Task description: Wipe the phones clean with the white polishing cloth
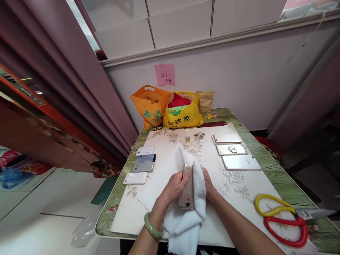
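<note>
My left hand (176, 187), with a green bangle on the wrist, is closed round the left edge of a gold phone (187, 189) that lies back up over the table. My right hand (208, 186) is mostly hidden behind a white towel (199, 191), which it presses against the phone's right side. The towel hangs down towards me between my forearms. Under my hands lies a white floral cloth (239, 187).
Several phones (143, 163) lie in a column at the left, three more (233, 150) at the right. A small dropper bottle (187, 136) stands further back. Large red and yellow scissors (284, 217) lie near right. Orange and yellow bags (170, 109) stand against the wall.
</note>
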{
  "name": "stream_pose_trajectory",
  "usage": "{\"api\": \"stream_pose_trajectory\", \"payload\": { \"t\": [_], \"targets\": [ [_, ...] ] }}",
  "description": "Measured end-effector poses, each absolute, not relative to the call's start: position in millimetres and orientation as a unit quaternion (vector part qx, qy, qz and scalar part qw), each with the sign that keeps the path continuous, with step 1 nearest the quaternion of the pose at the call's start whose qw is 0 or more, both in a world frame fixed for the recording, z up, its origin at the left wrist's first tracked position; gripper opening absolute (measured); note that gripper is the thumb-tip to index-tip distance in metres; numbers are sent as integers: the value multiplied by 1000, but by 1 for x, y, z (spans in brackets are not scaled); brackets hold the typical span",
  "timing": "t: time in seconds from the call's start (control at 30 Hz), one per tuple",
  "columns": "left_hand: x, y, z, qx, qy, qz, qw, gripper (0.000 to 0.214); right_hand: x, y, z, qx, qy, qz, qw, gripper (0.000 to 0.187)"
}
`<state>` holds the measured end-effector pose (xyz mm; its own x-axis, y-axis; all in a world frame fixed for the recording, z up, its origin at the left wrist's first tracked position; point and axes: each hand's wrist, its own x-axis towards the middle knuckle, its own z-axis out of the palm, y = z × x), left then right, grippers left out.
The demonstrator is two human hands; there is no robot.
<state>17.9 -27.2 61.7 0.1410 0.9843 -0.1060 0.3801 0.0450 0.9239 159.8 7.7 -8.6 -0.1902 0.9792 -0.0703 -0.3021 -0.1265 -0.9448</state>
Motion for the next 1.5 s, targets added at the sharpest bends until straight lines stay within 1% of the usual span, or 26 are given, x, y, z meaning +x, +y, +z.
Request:
{"api": "stream_pose_trajectory", "payload": {
  "t": [0.1,0.23,0.33,0.43,0.53,0.67,0.8,1.0,1.07,1.13,1.23,1.33,1.4,1.5],
  "targets": [
    [24,-27,55,589,593,371,405,43,158,7,-8,-397,-444,626,503,29],
    [31,-17,47,491,635,471,364,44,154,7,-10,-396,-531,580,474,21],
    [32,-6,46,423,652,525,346,47,153,8,-12,-386,-578,555,458,21],
    [29,1,49,403,661,544,325,49,154,9,-11,-365,-582,566,456,24],
    [27,0,53,451,649,509,339,48,154,8,-9,-351,-534,620,455,27],
    [26,-7,59,542,637,412,362,45,154,7,-8,-356,-442,682,461,30],
    [22,-15,65,600,605,355,383,41,158,9,-10,-369,-416,679,479,29],
    [20,-25,67,623,564,341,421,38,161,8,-12,-383,-392,668,504,29],
    [22,-25,63,600,579,364,415,40,159,7,-12,-378,-417,660,497,27],
    [23,-23,58,547,611,413,396,42,157,6,-12,-372,-478,632,483,23],
    [20,-16,52,445,649,491,373,46,155,6,-10,-362,-585,580,437,19],
    [14,-7,51,364,667,543,359,51,156,7,-8,-344,-651,546,401,20],
    [11,-3,53,338,659,561,371,53,156,7,-8,-339,-656,545,397,24],
    [13,-4,53,347,607,579,419,48,156,7,-8,-347,-604,587,414,29]
  ]
}}
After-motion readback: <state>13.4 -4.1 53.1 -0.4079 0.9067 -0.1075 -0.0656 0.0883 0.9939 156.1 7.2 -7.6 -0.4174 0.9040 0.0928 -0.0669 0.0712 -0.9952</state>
